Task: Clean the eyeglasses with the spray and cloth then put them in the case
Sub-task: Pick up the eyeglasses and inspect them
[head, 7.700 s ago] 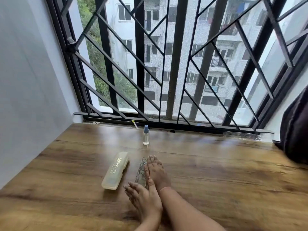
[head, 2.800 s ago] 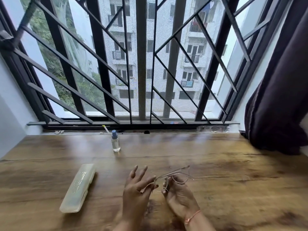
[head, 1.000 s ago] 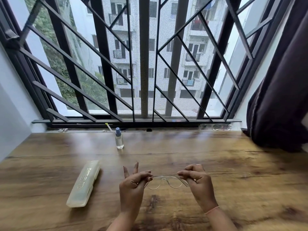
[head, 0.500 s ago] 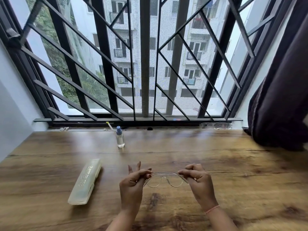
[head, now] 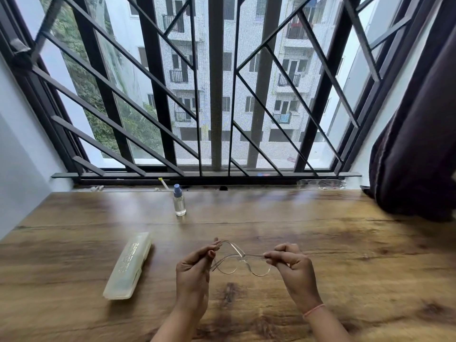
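Head view: case [head: 128,265] left, spray bottle [head: 179,203] behind eyeglasses [head: 240,261].

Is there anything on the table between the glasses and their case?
No. Only bare table lies between the glasses, held by both hands, and the case, which looks closed.

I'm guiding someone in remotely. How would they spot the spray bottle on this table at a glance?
Start at the barred window and drop to the far edge of the wooden table below it. The spray bottle stands upright there, left of centre. It is the only upright item: small, clear, blue-capped, unlike the flat pale case lying nearer.
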`<state>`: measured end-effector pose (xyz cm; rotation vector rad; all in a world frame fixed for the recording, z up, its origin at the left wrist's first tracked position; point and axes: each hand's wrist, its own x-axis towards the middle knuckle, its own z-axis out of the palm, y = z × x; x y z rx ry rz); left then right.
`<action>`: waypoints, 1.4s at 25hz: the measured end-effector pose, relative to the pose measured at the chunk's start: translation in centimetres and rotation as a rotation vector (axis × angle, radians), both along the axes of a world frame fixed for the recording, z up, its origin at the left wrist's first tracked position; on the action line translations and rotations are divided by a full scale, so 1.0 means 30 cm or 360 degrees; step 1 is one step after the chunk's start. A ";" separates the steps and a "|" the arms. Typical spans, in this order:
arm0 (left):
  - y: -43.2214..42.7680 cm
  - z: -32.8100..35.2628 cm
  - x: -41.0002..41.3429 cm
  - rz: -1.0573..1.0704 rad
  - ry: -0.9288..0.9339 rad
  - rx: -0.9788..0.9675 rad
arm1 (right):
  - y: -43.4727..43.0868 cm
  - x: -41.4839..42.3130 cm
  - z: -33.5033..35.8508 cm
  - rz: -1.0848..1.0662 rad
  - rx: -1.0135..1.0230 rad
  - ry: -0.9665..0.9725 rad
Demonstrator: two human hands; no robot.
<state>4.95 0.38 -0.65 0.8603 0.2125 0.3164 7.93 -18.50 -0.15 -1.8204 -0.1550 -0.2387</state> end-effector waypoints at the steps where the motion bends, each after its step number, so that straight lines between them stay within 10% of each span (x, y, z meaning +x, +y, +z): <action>1: -0.001 0.000 0.000 0.0010 0.0027 -0.0097 | 0.001 -0.002 0.001 0.0001 -0.0017 0.0009; 9: 0.015 -0.004 0.001 0.0084 0.0147 -0.0416 | 0.050 -0.038 0.067 -0.0117 -0.1205 -0.0746; 14: 0.012 -0.008 0.007 0.0053 0.0170 -0.0410 | 0.171 -0.076 0.099 -0.0161 -0.1405 -0.1070; 24: 0.009 -0.018 -0.009 -0.0042 0.0143 -0.0266 | 0.185 -0.048 0.083 -0.0048 -0.1404 -0.0993; 35: 0.004 0.028 -0.010 -0.0052 0.0091 -0.0278 | 0.112 -0.060 0.193 -0.0114 -0.0685 -0.0708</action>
